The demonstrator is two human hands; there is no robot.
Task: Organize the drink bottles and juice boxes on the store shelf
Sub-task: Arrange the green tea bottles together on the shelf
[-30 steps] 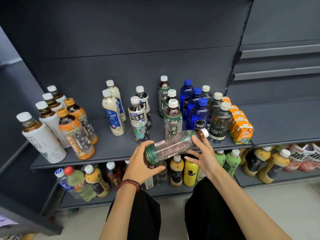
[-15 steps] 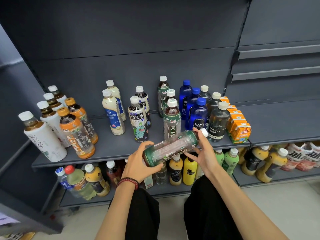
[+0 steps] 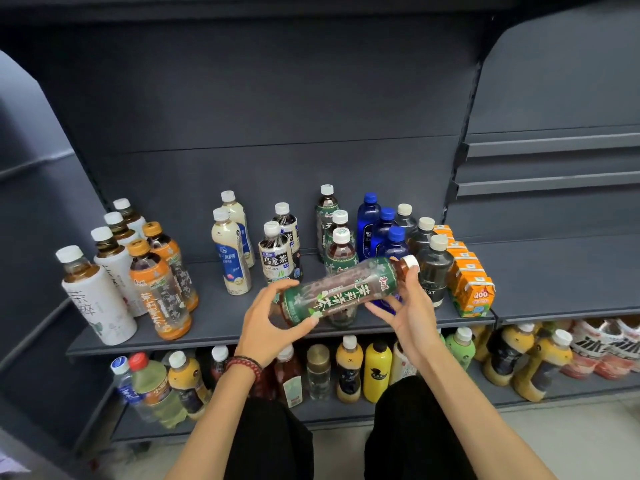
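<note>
White-sleeved tea bottles (image 3: 100, 299) stand at far left, 4 in a front-to-back file, with 2 orange-capped bottles (image 3: 159, 289) just beside them. Each kind is filed by type with labels facing out, presumably so a shopper can read the front one. Next come 2 cream milk-tea bottles (image 3: 232, 258) and 2 oolong bottles (image 3: 277, 258). At centre, the left hand (image 3: 266, 323) curls round the base of a green-labelled bottle (image 3: 343, 292). This bottle is held nearly horizontal above the shelf's front edge, cap to the right, in front of a file of 3 matching green bottles (image 3: 341, 251); it probably belongs at that file's front. The right hand (image 3: 412, 306) takes the neck end between fingers and thumb, though how firmly is hard to judge. Rightward stand 3 blue bottles (image 3: 381, 226), 3 dark soda bottles (image 3: 434, 268), then orange juice boxes (image 3: 471, 285) at the shelf end. The shelf (image 3: 214, 327) is matt dark-grey metal with a plain back panel (image 3: 277, 133). A lower shelf (image 3: 332, 415) carries mixed bottles above a pale floor (image 3: 519, 438).
</note>
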